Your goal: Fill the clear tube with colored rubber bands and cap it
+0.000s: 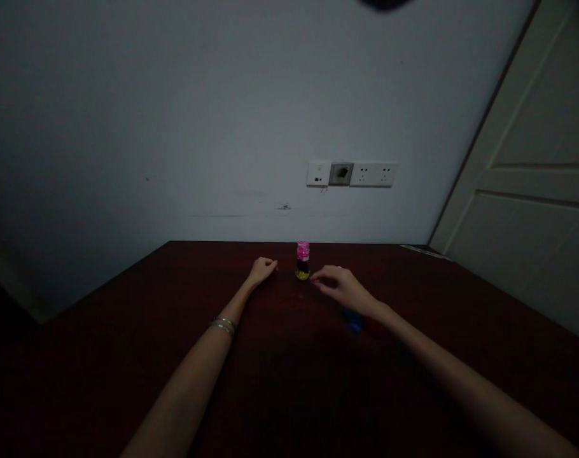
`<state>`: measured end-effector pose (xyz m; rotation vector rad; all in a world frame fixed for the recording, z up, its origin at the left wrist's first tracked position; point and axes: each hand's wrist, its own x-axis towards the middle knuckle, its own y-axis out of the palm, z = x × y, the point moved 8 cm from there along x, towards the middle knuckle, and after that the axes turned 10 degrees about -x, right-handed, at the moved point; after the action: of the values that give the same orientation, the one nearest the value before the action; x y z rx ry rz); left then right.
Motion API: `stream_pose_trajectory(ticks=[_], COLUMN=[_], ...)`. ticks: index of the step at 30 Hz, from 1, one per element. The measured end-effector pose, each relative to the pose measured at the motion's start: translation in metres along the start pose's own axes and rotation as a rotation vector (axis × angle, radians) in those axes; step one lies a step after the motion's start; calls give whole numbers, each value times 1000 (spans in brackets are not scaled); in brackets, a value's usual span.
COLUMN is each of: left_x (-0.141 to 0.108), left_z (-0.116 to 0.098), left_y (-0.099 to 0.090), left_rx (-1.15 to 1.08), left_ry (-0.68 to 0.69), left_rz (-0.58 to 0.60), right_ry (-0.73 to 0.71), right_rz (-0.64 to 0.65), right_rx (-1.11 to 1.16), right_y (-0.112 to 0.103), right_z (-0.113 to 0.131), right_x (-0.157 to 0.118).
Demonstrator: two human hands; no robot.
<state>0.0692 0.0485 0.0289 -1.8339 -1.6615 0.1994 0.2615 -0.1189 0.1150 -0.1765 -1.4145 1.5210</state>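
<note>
dark table (151, 286); between our left hand (261, 270) and right hand (340, 285), jar (302, 262) has yellow, black, pink in; blue bit (354, 322) by right wrist, outside. both curl loosely; we can't tell grip.

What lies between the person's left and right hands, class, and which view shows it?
A jar stands upright between the left hand and the right hand, nearer the right; the head view shows this.

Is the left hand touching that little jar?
Apart. The head view shows a strip of dark table between the left hand and the jar, which stands to its right.
</note>
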Motion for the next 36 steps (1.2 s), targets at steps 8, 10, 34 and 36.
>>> stream_pose_trajectory(ticks=[8,10,34,36], left_x=[-1,0,1,-1], left_z=[-4,-3,-75,-73], left_y=[-2,-2,62,66], left_rx=[-16,-19,-509,-478], left_ry=[51,57,224,227], left_rz=[11,6,137,129], right_ry=[-53,-65,19,37], right_rz=[-186,-147,26,44], right_rx=[-147,-178,-290,-279], right_y=[-39,-32,-13,-12], right_z=[-30,-35,-48,-48], right_x=[77,88,89,92])
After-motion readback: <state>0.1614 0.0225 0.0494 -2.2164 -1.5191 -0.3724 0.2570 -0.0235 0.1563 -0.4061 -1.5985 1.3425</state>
